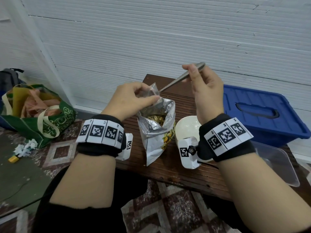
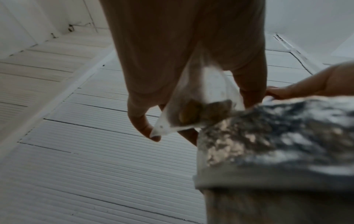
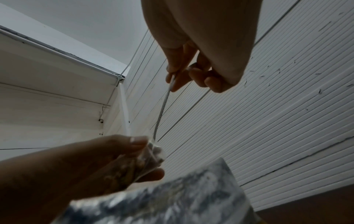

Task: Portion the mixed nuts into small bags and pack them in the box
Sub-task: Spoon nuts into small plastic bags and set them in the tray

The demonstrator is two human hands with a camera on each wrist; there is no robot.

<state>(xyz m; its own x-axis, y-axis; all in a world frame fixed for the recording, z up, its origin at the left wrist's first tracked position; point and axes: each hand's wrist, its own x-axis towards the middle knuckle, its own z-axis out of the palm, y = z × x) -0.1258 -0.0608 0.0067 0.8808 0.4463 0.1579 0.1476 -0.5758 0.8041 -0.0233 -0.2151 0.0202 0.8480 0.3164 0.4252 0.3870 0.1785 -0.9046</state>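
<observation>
Green tote bag [image 1: 42,118] on floor at left, stuffed w/ orange and yellow plastic bags; cream handles, pale lettering on its side. Dark backpack [image 1: 9,78] behind it, against the wall. Crumpled white paper scraps [image 1: 25,147] on floor just in front of the tote, small yellow object [image 1: 13,159] beside them. Floor [image 1: 60,152] has patterned tiles, maroon and cream diamonds. Thin dark cable [image 1: 16,192] runs across a plain grey floor patch at lower left. White ribbed wall panels [image 1: 151,39] fill the bkgd, w/ dark seams and scuff marks; white vertical trim strip [image 1: 43,52] at left. Person's lap in black clothing [image 1: 75,216] at bottom.
</observation>
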